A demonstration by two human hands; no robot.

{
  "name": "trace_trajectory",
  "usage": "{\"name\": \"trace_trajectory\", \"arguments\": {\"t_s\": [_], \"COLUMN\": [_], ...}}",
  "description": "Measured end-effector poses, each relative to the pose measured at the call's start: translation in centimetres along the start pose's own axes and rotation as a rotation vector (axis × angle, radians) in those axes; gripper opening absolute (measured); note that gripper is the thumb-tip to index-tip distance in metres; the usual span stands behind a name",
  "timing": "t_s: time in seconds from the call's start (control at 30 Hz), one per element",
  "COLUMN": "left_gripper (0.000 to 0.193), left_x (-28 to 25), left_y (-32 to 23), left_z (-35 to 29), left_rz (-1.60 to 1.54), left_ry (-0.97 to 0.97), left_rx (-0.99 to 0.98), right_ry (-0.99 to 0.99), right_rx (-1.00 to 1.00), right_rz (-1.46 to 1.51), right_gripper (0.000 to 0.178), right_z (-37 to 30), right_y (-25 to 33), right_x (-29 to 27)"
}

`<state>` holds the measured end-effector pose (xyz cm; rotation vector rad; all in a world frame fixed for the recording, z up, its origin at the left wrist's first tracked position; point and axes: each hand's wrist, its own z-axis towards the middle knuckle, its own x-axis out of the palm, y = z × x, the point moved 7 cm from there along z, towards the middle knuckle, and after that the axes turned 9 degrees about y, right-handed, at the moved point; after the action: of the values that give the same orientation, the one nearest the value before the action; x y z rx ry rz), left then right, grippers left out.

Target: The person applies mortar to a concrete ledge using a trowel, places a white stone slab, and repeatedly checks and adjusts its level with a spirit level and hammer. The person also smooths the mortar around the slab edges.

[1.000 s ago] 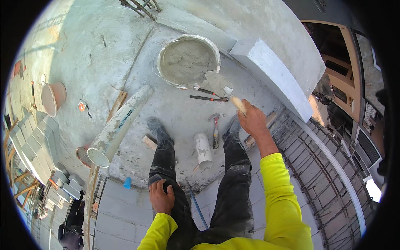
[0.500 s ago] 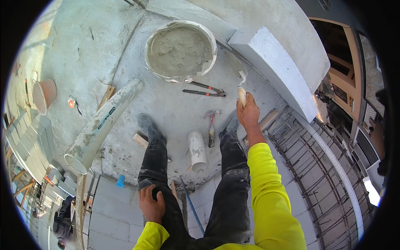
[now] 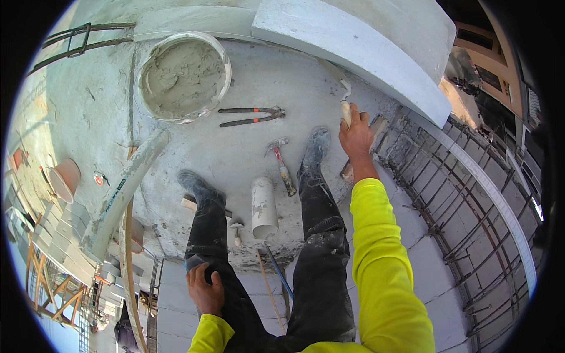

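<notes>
My right hand is closed round the pale handle of a pointed trowel. The trowel's blade reaches to the foot of a long pale block and is partly hard to make out against the floor. My left hand rests on my left thigh, thumb apart from the fingers. A dark grey edge shows by its fingertips; I cannot tell what it is. Left of the trowel stands a bucket of wet mortar. Pincers with dark, orange-marked handles and a red-handled hammer lie between bucket and boots.
A short white pipe lies between my boots, with a small trowel beside it. Left are a long mortar-smeared pipe, a tape measure and an orange bucket. Rebar stands beyond the slab edge at right.
The view has swung, so bucket, pincers and hammer sit further left in it. The trowel blade lies closer along the pale block's foot. My left hand stays on my thigh.
</notes>
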<state>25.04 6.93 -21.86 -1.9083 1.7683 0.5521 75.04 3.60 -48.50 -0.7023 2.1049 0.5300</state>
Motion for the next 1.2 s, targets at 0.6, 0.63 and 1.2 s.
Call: {"name": "trace_trajectory", "arguments": {"t_s": [0.6, 0.63, 1.2], "left_gripper": [0.031, 0.031, 0.032], "left_x": [0.6, 0.6, 1.1], "left_y": [-2.6, -2.8, -3.3], "left_z": [1.4, 1.5, 1.2], "left_rz": [0.270, 0.278, 0.222], "left_ry": [0.096, 0.099, 0.107], "left_rx": [0.006, 0.010, 0.060], "right_ry": [-0.426, -0.422, 0.353], "right_rx": [0.583, 0.563, 0.389], "right_rz": [2.039, 2.071, 1.780], "right_gripper": [0.028, 0.028, 0.035], "right_z": [-3.6, -2.5, -9.6], "right_y": [-16.6, -16.8, -1.1], "right_x": [7.0, 7.3, 3.3]}}
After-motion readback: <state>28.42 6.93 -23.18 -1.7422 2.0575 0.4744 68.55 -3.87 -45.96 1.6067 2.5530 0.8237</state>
